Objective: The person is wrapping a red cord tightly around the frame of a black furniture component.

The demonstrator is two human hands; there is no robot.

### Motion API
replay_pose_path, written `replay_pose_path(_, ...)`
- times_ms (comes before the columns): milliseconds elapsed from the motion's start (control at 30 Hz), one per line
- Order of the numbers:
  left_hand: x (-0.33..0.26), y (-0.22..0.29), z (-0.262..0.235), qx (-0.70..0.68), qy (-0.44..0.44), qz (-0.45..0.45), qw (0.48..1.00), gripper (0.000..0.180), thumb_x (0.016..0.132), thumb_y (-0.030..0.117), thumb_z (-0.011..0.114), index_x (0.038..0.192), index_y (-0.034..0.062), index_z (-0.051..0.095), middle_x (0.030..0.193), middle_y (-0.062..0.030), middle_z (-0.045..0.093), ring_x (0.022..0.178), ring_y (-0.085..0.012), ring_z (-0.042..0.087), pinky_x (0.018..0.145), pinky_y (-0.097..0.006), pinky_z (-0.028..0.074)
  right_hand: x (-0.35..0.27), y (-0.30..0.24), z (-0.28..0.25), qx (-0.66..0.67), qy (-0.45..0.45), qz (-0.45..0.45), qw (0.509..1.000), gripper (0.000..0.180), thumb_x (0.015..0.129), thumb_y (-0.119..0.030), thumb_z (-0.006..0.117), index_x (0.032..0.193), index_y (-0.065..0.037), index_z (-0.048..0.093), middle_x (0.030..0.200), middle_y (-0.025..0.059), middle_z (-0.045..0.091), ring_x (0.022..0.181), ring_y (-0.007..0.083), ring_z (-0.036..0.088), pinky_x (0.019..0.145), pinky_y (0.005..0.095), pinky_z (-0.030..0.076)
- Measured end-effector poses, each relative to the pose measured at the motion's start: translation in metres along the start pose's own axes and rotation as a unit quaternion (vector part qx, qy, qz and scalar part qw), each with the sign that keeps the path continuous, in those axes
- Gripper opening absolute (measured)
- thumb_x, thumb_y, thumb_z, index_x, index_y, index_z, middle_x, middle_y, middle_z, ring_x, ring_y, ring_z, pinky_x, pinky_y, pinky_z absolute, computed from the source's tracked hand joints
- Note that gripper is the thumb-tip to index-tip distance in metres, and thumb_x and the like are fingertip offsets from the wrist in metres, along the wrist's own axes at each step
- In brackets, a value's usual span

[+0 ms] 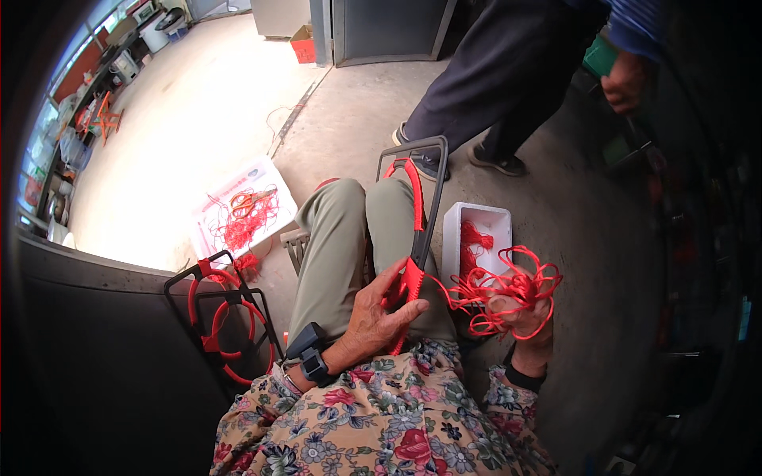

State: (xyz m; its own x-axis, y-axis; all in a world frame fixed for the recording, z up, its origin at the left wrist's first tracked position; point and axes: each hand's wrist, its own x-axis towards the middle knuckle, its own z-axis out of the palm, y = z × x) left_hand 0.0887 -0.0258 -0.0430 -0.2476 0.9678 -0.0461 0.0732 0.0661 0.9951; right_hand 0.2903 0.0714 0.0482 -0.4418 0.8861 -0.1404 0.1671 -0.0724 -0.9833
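Observation:
I sit with a dark metal frame (435, 170) resting along my right thigh, part of it wrapped in red cord. My left hand (379, 313) grips the frame's red-wrapped lower part on my lap. My right hand (525, 317) is raised to the right of my knee and holds a loose tangle of red cord (508, 287). A strand runs from the tangle to the frame. Both wrists wear dark bands.
A white box (498, 218) with red cord stands on the floor by my right knee. At my left lean black frames with red rings (226, 317), behind them a white tray (210, 208) of cord and scissors. Another person (508, 87) stands ahead on the concrete.

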Motion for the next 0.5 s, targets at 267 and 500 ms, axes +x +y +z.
replay_pose_path(267,0.005,0.002,-0.010,-0.054,-0.040,-0.036,0.997,0.080,0.076,0.034,0.076,0.140,0.0063,0.035,0.116,-0.0170,0.057,0.106,-0.0208,0.055,0.091,-0.034,0.044,0.004,-0.002,0.007,0.038,0.055,0.017,0.998,0.026,0.065,-0.014,0.072,0.082,-0.001,0.058,0.063,0.0040,0.057,0.047,0.0096,0.049,0.042,0.0239,0.038)
replay_pose_path(500,0.001,0.011,-0.013,-0.086,-0.052,-0.056,0.993,0.079,0.077,0.032,0.075,0.140,0.0055,0.035,0.118,-0.0144,0.055,0.107,-0.0205,0.054,0.093,-0.035,0.044,0.009,0.011,-0.003,0.040,-0.014,0.037,0.998,0.027,0.073,-0.013,0.076,0.092,-0.002,0.060,0.082,0.0036,0.062,0.073,0.0132,0.059,0.066,0.0288,0.050)
